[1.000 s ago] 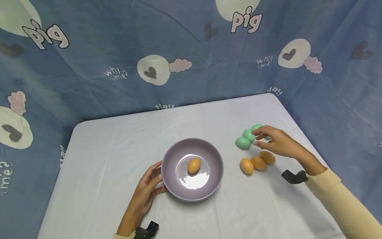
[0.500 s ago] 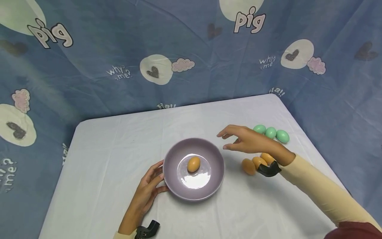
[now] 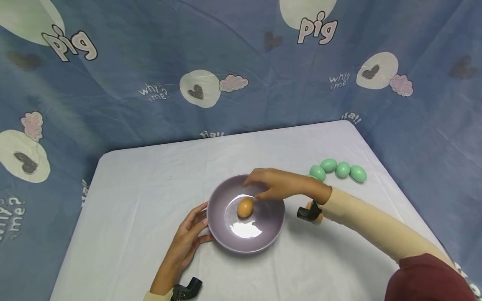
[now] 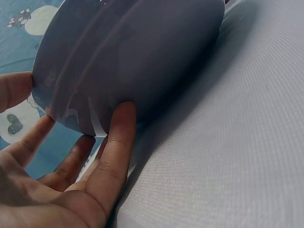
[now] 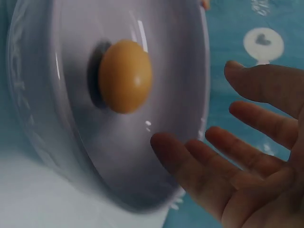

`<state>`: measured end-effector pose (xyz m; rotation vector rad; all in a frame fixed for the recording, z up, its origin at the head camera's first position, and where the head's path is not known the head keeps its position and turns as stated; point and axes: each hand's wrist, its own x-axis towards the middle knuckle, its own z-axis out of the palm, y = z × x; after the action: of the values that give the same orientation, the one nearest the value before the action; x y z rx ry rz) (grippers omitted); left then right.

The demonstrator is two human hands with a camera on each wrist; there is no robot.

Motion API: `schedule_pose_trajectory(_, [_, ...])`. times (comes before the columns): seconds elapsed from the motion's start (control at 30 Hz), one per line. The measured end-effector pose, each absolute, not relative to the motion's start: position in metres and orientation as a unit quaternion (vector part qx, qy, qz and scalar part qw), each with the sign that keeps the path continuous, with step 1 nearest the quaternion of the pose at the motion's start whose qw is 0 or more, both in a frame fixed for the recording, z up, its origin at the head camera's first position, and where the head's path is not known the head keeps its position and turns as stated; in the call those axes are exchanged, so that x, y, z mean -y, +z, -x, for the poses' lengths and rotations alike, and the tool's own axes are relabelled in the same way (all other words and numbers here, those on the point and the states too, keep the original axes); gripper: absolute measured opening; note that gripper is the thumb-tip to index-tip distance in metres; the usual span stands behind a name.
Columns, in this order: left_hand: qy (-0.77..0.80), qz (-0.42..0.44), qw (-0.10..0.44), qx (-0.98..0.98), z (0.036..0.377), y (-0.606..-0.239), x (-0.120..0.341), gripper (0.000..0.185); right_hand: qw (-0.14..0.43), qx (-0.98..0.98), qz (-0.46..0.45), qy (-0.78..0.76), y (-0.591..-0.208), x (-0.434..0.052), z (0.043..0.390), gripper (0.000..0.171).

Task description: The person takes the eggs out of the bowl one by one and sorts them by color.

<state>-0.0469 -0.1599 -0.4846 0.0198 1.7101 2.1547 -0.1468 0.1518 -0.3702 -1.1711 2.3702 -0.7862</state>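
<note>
A mauve bowl stands on the white cloth with one orange egg in it. Against its left outer wall rest the spread fingers of my left hand; the left wrist view shows the fingertips along the wall of the bowl. My right hand hangs over the bowl's right side, thumb and fingers apart around nothing. Seen from the right wrist, the egg lies beyond the loose fingers of the right hand.
Several green eggs lie in a curved row at the right. Orange eggs nearer me are mostly hidden by the right wrist and its black camera mount. A blue printed curtain hangs behind the table.
My right hand has moved left from the green eggs to over the bowl, its arm now covering most of the loose orange eggs. The left hand stays at the bowl.
</note>
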Motion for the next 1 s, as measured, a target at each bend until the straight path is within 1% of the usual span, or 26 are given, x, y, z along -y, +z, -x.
schedule_pose_trajectory(0.13, [0.766,-0.005,0.195,-0.613,0.047,-0.484,0.16,0.055,0.214,-0.829,0.442,-0.268,-0.38,-0.14,0.149,0.041])
schedule_pose_trajectory(0.3, [0.765,-0.007,0.194,-0.615,0.047,-0.484,0.16,0.055,0.218,-0.817,0.48,-0.235,-0.391,-0.13,0.149,0.039])
schedule_pose_trajectory(0.5, [0.765,-0.008,0.195,-0.614,0.047,-0.484,0.16,0.056,0.231,-0.818,0.482,-0.213,-0.402,-0.125,0.146,0.04])
schedule_pose_trajectory(0.77, [0.766,0.001,0.195,-0.613,0.046,-0.484,0.159,0.056,0.227,-0.805,0.506,-0.21,-0.414,-0.12,0.144,0.036])
schedule_pose_trajectory(1.0, [0.767,0.0,0.193,-0.612,0.046,-0.482,0.159,0.055,0.233,-0.807,0.503,-0.203,-0.416,-0.119,0.141,0.035])
